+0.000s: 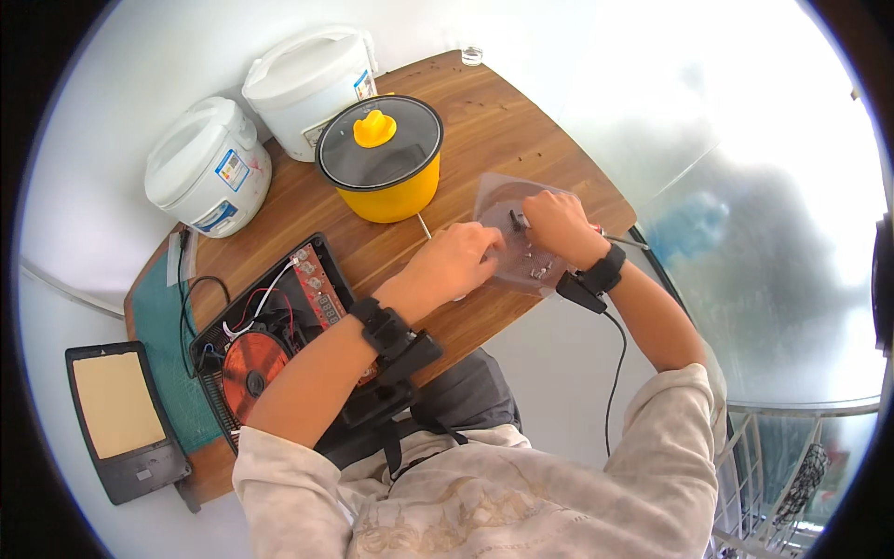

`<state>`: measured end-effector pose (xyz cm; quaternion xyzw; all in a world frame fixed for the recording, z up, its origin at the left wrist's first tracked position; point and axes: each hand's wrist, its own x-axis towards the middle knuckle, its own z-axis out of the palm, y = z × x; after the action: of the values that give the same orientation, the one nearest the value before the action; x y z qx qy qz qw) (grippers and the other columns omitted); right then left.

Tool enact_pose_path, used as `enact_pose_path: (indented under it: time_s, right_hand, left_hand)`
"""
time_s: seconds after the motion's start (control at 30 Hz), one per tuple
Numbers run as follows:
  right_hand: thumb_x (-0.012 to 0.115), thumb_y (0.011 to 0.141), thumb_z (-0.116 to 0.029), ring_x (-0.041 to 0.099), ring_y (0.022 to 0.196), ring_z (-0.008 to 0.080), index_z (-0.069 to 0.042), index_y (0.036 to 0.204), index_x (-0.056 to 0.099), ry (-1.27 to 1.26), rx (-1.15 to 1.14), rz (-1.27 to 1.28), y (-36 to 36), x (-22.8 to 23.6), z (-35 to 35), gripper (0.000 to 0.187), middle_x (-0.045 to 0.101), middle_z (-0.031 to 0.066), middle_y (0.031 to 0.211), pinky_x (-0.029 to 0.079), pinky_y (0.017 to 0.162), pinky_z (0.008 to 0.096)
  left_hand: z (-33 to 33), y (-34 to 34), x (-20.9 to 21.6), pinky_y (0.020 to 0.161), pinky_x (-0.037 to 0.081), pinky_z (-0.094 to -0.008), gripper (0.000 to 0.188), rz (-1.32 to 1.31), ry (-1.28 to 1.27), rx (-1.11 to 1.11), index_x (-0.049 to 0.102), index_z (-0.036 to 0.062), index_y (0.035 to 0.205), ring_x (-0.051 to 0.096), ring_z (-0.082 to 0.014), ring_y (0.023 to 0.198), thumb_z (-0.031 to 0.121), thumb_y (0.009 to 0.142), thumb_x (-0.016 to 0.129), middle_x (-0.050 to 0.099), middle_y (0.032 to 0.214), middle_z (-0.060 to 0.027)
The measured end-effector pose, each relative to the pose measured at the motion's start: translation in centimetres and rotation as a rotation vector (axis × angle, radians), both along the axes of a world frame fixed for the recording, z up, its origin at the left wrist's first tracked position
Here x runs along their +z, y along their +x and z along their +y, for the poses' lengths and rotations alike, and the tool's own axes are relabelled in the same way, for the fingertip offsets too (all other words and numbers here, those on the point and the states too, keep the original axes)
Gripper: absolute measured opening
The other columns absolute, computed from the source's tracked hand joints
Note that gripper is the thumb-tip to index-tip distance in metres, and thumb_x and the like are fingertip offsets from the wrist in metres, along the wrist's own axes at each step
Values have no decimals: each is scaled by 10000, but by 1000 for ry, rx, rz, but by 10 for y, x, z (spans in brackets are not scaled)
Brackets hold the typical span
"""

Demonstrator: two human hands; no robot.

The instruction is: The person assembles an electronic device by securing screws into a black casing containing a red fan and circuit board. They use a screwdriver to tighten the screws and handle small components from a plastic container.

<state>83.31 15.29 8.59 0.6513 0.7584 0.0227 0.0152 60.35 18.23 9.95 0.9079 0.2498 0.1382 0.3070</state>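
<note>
My left hand (453, 262) is closed, its fingers curled at the near left edge of a clear plastic tray (492, 189). A thin metal rod (424, 225) sticks out past its knuckles; I cannot tell whether the hand grips it. Over the tray my right hand (559, 226) has its fingers pinched together, hiding whatever is between them. Beside those fingertips lies a small dark piece (516, 221). Several small screws (540, 272) are scattered in the tray. A tool with a silver shaft (630, 242) and some red shows partly behind my right wrist.
An opened black cooktop base (321, 256) with a copper coil (250, 371) and red circuit board (321, 296) lies left. Its panel (119, 402) rests on the far left. A yellow lidded pot (386, 194) and two white rice cookers (312, 84) (209, 168) stand behind.
</note>
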Motion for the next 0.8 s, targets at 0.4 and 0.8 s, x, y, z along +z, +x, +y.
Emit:
enact_pose_path:
  time_s: [0.4,0.8]
  right_hand:
    - [742,810,-107,685,731,280,-56,864,679,-20,75,713,-55,108,-61,97,712,103,799,538,686,361]
    - [780,802,-59,718,770,286,-111,1056,637,-30,569,1016,-176,109,-100,295,731,61,885,552,638,357]
  left_hand:
    - [-39,-84,87,786,557,-283,225,-83,-550,165,677,13,1161,704,-139,901,123,965,694,738,1091,-81]
    - [-126,-181,82,777,571,-232,238,-486,-1011,460,702,-8,1173,695,-85,905,68,951,740,746,1051,-51]
